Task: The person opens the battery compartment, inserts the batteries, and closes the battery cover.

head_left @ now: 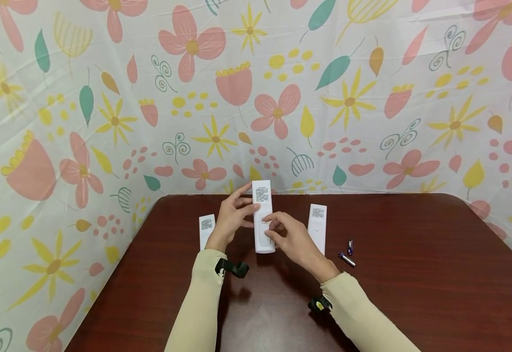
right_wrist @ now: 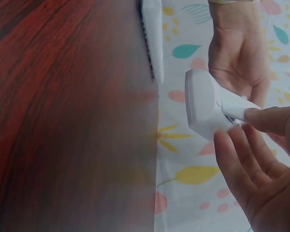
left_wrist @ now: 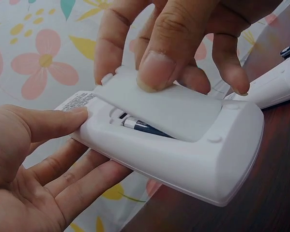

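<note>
Cover work on the long white plastic remote control (left_wrist: 178, 166) is the step I take to be in hand. It sits near the middle of the head view, held up over the glossy red-brown wooden desk (head_left: 405, 274). My left hand (head_left: 233, 215), at nine o'clock from it, pinches it near the end bearing a block of black print (head_left: 262, 194), thumb on the back, fingers reaching underneath, slightly apart. My right hand (head_left: 293, 239), at four o'clock, pinches the flat white plastic cover (left_wrist: 183, 108), thumb on its outer face. The cover slants: its tabbed edge is raised, its other end low by the remote's rounded end. Through the gap shows a dark cylindrical battery with a silvery tip (left_wrist: 144, 127); whether another lies beside it I cannot tell.

Nor can I tell whether the cover is coming off or going on. If off, the next move calls for drawing the tabbed edge clear; if on, for seating the low end and pressing the tabs flush. Either way, my left hand should hold the body steady.

Farther out at four o'clock lie one loose dark-and-silvery battery (head_left: 347, 259) and a second loose battery (head_left: 350, 247). Toward half past eight lies another white remote (head_left: 206, 232), and just past three a third white remote (head_left: 317, 227).
</note>
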A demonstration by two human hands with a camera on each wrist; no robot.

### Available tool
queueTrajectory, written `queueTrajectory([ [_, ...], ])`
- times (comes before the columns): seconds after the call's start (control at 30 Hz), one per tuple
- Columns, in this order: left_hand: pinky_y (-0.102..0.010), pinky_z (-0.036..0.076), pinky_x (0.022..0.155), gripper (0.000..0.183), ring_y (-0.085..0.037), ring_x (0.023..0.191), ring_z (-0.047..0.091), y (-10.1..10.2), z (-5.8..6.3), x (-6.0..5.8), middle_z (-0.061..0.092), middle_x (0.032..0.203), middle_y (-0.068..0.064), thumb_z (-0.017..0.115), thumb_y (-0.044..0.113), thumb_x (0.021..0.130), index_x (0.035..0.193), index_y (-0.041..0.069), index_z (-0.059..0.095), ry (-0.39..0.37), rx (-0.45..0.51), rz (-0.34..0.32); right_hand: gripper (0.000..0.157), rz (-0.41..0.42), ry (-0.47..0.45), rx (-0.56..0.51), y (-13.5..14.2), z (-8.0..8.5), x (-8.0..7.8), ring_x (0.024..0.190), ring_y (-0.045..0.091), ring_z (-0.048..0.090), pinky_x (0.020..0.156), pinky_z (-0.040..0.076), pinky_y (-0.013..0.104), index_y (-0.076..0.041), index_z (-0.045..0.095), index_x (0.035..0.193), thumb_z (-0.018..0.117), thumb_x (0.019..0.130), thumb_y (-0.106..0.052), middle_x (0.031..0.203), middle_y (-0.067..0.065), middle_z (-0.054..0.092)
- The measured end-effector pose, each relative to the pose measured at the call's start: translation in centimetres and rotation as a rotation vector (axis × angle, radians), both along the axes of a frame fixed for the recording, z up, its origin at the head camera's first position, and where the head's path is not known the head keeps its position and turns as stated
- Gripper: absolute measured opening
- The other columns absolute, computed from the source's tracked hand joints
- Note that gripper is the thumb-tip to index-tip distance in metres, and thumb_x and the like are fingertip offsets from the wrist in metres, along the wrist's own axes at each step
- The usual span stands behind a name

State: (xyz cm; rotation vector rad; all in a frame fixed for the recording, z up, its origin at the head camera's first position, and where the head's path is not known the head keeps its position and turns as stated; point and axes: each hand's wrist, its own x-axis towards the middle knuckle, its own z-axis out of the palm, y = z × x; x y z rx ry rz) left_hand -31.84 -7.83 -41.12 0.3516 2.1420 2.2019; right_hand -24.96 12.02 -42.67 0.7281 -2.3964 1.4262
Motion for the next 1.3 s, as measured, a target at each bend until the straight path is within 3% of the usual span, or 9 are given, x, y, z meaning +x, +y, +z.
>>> queueTrajectory([
  [0.27, -0.049, 0.065, 0.066, 0.063, -0.029, 0.097, 0.075, 0.1, 0.1, 0.0, 0.071, 0.124, -0.016, 0.077, 0.007, 0.099, 0.155, 0.029, 0.057, 0.007, 0.007, 0.002, 0.034, -0.085, 0.043, 0.061, -0.1, 0.1, -0.2, 0.081, 0.017, 0.064, 0.066, 0.056, 0.028, -0.005, 0.072, 0.126, 0.081, 0.094, 0.002, 0.095, 0.003, 0.06],
  [0.43, -0.044, 0.065, 0.064, 0.064, -0.029, 0.097, 0.075, 0.1, 0.2, 0.0, 0.071, 0.125, -0.016, 0.077, 0.007, 0.1, 0.156, 0.03, 0.056, 0.002, 0.009, -0.001, 0.042, -0.167, 0.039, 0.045, -0.1, 0.3, -0.6, 0.088, 0.023, 0.065, 0.076, 0.058, 0.038, -0.004, 0.067, 0.136, 0.079, 0.097, -0.002, 0.105, 0.01, 0.061],
  [0.53, -0.042, 0.065, 0.063, 0.064, -0.029, 0.096, 0.075, 0.2, 0.3, 0.0, 0.071, 0.124, -0.015, 0.077, 0.007, 0.1, 0.155, 0.03, 0.057, 0.001, 0.009, -0.004, 0.053, -0.188, -0.008, 0.005, 0.0, 0.5, -0.9, 0.098, 0.029, 0.068, 0.084, 0.06, 0.045, -0.006, 0.059, 0.149, 0.077, 0.099, -0.005, 0.118, 0.017, 0.06],
  [0.67, -0.043, 0.065, 0.064, 0.063, -0.028, 0.095, 0.075, 0.2, 0.4, 0.1, 0.071, 0.123, -0.015, 0.077, 0.007, 0.1, 0.155, 0.03, 0.057, 0.003, 0.008, 0.001, 0.071, -0.146, -0.139, -0.052, 0.0, 0.9, -1.3, 0.107, 0.034, 0.07, 0.084, 0.062, 0.048, -0.016, 0.04, 0.165, 0.074, 0.103, -0.012, 0.135, 0.02, 0.057],
  [0.83, -0.041, 0.065, 0.062, 0.063, -0.028, 0.096, 0.075, 0.2, 0.4, 0.2, 0.071, 0.124, -0.015, 0.077, 0.007, 0.099, 0.155, 0.029, 0.058, 0.001, 0.014, 0.0, 0.081, -0.087, -0.28, -0.098, -0.2, 1.5, -1.4, 0.106, 0.033, 0.07, 0.078, 0.064, 0.053, -0.028, 0.025, 0.171, 0.071, 0.105, -0.016, 0.145, 0.018, 0.055],
  [1.07, -0.04, 0.065, 0.061, 0.063, -0.028, 0.095, 0.076, 0.2, 0.3, 0.1, 0.071, 0.123, -0.016, 0.077, 0.007, 0.099, 0.155, 0.029, 0.058, -0.006, 0.019, 0.0, 0.086, -0.077, -0.309, -0.053, -0.4, 1.5, -1.8, 0.101, 0.029, 0.069, 0.075, 0.064, 0.046, -0.027, 0.02, 0.172, 0.072, 0.105, -0.015, 0.145, 0.02, 0.054],
  [1.3, -0.043, 0.065, 0.064, 0.063, -0.028, 0.096, 0.075, 0.0, 0.4, 0.0, 0.071, 0.123, -0.015, 0.078, 0.008, 0.099, 0.155, 0.029, 0.058, -0.005, 0.025, -0.006, 0.084, -0.073, -0.323, -0.064, -0.4, 1.5, -2.0, 0.102, 0.032, 0.067, 0.076, 0.064, 0.053, -0.028, 0.021, 0.172, 0.071, 0.105, -0.016, 0.138, 0.02, 0.057],
])
